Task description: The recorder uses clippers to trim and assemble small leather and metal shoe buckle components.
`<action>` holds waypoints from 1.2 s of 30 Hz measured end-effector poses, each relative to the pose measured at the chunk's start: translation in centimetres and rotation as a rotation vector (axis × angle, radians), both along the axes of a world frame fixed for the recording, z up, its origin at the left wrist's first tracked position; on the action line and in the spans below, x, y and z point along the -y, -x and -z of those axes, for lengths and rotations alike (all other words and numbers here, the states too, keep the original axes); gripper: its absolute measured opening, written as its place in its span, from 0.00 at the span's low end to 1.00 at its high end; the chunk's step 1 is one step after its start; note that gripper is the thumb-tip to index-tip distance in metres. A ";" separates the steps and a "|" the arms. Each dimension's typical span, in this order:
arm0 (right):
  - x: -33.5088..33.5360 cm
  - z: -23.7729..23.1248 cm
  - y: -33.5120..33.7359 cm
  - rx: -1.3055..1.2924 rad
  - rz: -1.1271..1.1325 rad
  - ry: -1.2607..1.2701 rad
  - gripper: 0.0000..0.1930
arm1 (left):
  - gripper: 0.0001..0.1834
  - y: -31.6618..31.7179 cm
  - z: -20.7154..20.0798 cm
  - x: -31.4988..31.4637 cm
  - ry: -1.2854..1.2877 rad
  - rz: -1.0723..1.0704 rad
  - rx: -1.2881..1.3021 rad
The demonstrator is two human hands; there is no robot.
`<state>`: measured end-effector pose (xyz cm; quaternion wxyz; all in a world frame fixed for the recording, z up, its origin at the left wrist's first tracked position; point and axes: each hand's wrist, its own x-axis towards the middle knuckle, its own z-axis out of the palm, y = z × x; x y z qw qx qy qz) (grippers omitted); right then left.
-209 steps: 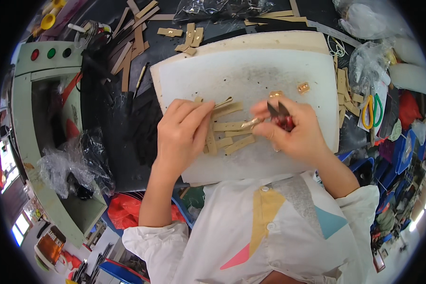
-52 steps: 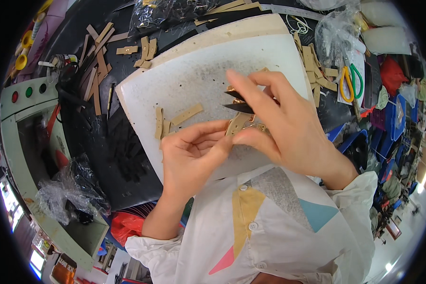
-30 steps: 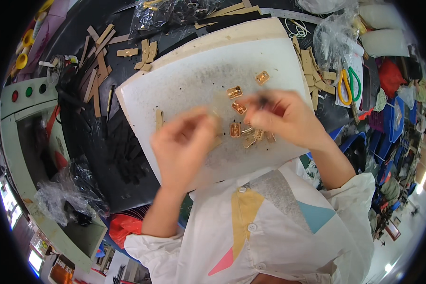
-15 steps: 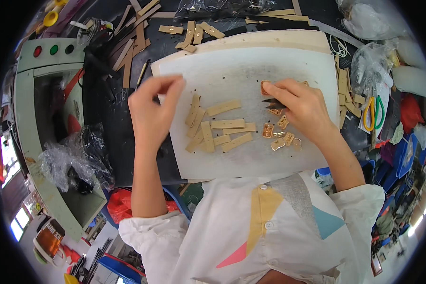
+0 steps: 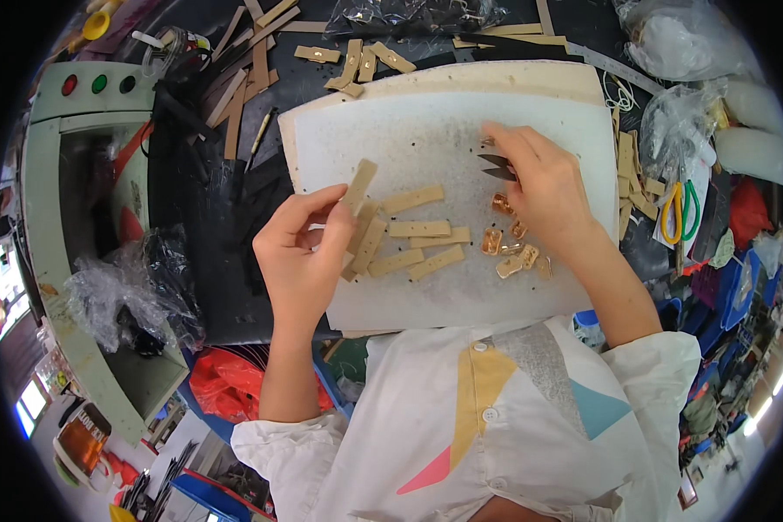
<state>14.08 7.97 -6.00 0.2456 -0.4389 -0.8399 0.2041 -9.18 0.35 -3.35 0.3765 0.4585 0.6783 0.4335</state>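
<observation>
My left hand (image 5: pixel 300 252) pinches a tan leather strip (image 5: pixel 358 186) by its lower end, lifting it above the white work board (image 5: pixel 426 130). Several more tan strips (image 5: pixel 418 235) lie in a loose pile on the board just right of that hand. My right hand (image 5: pixel 539 187) rests on the board's right half and grips small dark pliers (image 5: pixel 496 167), jaws pointing left. Several small brass buckles (image 5: pixel 509 252) lie under and below that hand.
More tan and brown strips (image 5: pixel 348 61) lie beyond the board. A green machine with red and green buttons (image 5: pixel 78 96) stands at left, crumpled plastic (image 5: pixel 113 287) beside it. Green-handled scissors (image 5: pixel 674 209) and clear bags (image 5: pixel 679 122) are at right.
My left hand came back from the board's left edge and picked up one tan strip. My right hand shifted slightly up, still on the pliers above the buckles.
</observation>
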 end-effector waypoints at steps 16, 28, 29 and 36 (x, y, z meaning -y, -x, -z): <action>3.6 -5.7 0.7 -0.723 0.055 0.785 0.05 | 0.13 -4.7 -3.4 0.9 0.074 0.124 0.648; 4.2 -5.4 0.4 -0.669 0.125 0.760 0.07 | 0.15 -5.0 -3.1 1.5 -0.108 0.264 0.328; 4.2 -5.4 0.4 -0.660 0.128 0.747 0.07 | 0.15 -5.2 -3.0 1.5 -0.119 0.265 0.304; 4.4 -5.1 0.5 -0.707 0.141 0.817 0.07 | 0.16 -6.1 -2.2 1.9 -0.219 0.194 0.137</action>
